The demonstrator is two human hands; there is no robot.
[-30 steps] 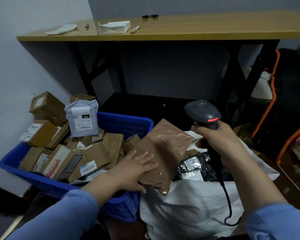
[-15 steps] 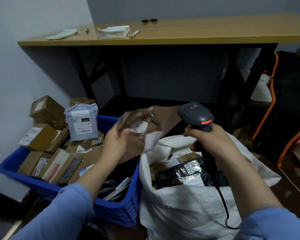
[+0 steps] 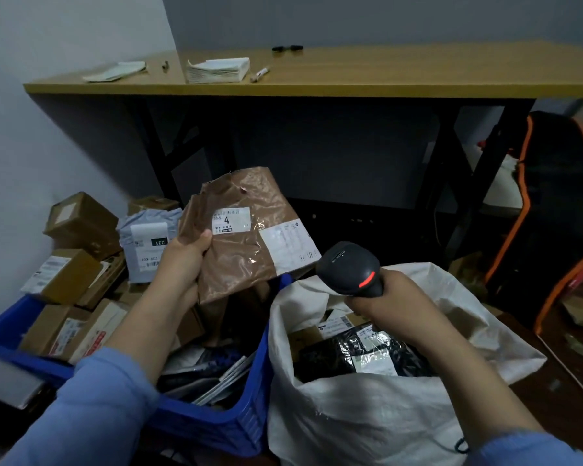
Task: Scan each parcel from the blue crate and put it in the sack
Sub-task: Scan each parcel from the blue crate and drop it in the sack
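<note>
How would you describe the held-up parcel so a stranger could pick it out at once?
Find the blue crate at lower left, heaped with cardboard boxes. Above its right end the left hand holds up a crumpled parcel. Unlike its neighbours, it is glossy brown plastic, with a label showing a large 4.

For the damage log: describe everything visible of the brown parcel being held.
The brown parcel looks like a glossy, crinkled plastic mailer. It is held up over the crate, label side toward the camera. It bears two white labels: one with a large 4, one paler at its right edge. Its top edge looks ragged. The left grip holds its left side, thumb on the front.
</note>
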